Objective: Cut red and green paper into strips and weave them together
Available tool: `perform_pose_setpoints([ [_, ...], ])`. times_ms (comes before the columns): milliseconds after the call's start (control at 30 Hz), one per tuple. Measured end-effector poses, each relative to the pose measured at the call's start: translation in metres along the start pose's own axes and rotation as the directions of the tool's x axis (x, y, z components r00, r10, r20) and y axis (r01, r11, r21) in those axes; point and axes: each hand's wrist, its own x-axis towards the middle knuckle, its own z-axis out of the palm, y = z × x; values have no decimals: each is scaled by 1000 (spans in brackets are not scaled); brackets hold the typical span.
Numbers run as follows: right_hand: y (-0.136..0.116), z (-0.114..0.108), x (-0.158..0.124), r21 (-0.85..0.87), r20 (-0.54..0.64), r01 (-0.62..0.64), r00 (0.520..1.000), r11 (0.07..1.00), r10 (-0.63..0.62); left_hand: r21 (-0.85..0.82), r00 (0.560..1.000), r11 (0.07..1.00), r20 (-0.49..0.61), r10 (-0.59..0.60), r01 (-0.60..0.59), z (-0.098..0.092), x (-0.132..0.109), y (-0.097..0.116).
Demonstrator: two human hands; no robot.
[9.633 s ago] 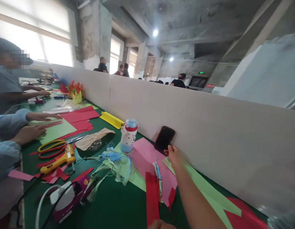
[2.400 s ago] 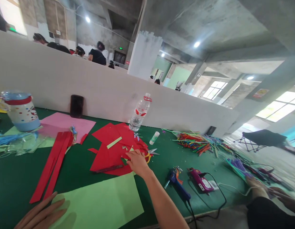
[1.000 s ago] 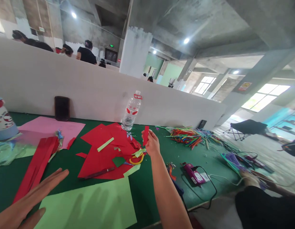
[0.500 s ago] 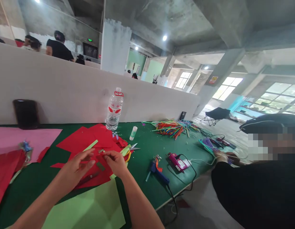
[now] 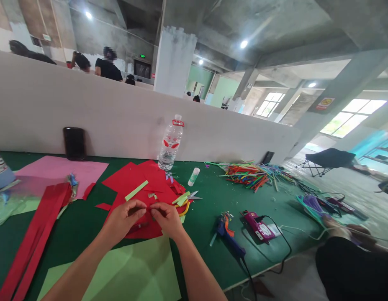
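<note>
Head view: both bare hands meet low over a heap of red paper sheets [image 5: 131, 179] on the green felt table [image 5: 209, 200]. The left hand [image 5: 123, 217] and the right hand [image 5: 167, 217] are each curled, thumb and forefinger pressed together, and their fingertips almost touch. Between them they pinch a red paper scrap [image 5: 148, 207], which sits just above the red heap; its outline is too small to make out against the red beneath.

The red sheets are flat, matte, sharp-cornered and overlap loosely. One pale green paper strip [image 5: 136, 190] lies across them. One large light green sheet [image 5: 137, 271] lies under the wrists, one pink sheet [image 5: 62, 169] sits to the left, and a bundle of long red strips [image 5: 33, 234] runs to the near left edge.

One pair of scissors [image 5: 185, 200] with yellow handles lies at the right rim of the heap. One white glue stick [image 5: 194, 176] lies on the felt beside one clear ribbed plastic water bottle [image 5: 170, 142], which stands upright with a red cap ring. Two hot-glue guns lie to the right, a blue glue gun [image 5: 228, 238] and a magenta glue gun [image 5: 258, 225], both corded. Beyond them is a tangle of thin coloured sticks [image 5: 250, 173]. One black phone [image 5: 74, 142] leans on the white partition board [image 5: 118, 117].
</note>
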Motion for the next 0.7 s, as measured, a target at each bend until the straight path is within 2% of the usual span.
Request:
perform_pose_setpoints([
  [267,-7,8,-1,-188,-7,148,988,971,-152,-65,1000,998,-19,-24,23,-1,-4,-4],
  [533,-3,16,-3,-326,-5,208,975,922,-222,-76,999,996,-29,-44,42,-4,-10,-3],
  [700,-2,19,-5,-398,6,224,970,890,-242,-76,996,995,-62,-66,61,-6,-10,-11],
])
